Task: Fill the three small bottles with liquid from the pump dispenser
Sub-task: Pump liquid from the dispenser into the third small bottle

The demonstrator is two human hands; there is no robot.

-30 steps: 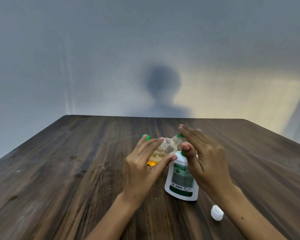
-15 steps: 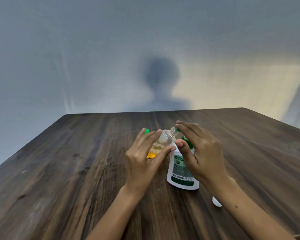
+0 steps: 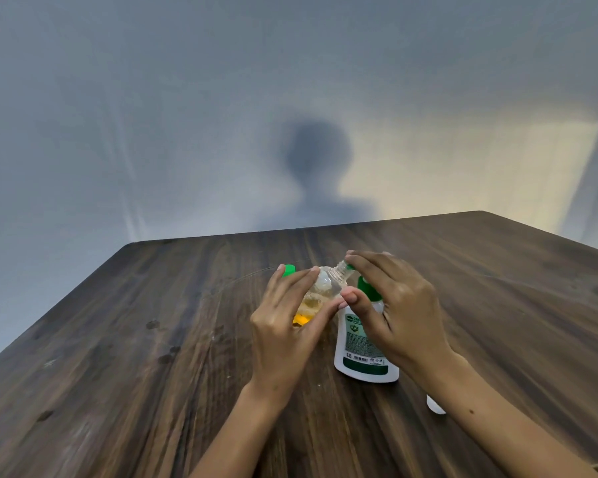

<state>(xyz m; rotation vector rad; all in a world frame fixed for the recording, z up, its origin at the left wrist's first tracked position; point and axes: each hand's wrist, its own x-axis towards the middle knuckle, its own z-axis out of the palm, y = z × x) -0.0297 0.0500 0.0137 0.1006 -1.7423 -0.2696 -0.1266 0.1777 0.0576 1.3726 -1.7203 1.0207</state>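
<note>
We're looking down on a dark brown wood-grain table (image 3: 125,357), and right at its middle stands the white pump dispenser with the green label and green pump head (image 3: 361,343). Our right hand (image 3: 399,313) sits over that pump, fingers stretched flat above the nozzle, thumb curled against the dispenser's neck. Our left hand (image 3: 283,326) wraps fingers and thumb around a small clear plastic bottle (image 3: 320,293), tilted so its uncapped threaded mouth meets the nozzle, with amber liquid pooled at its low end. Behind the left fingers pokes a green cap (image 3: 288,270); what it tops we cannot tell. By the right forearm lies a small white cap (image 3: 435,407).
</note>
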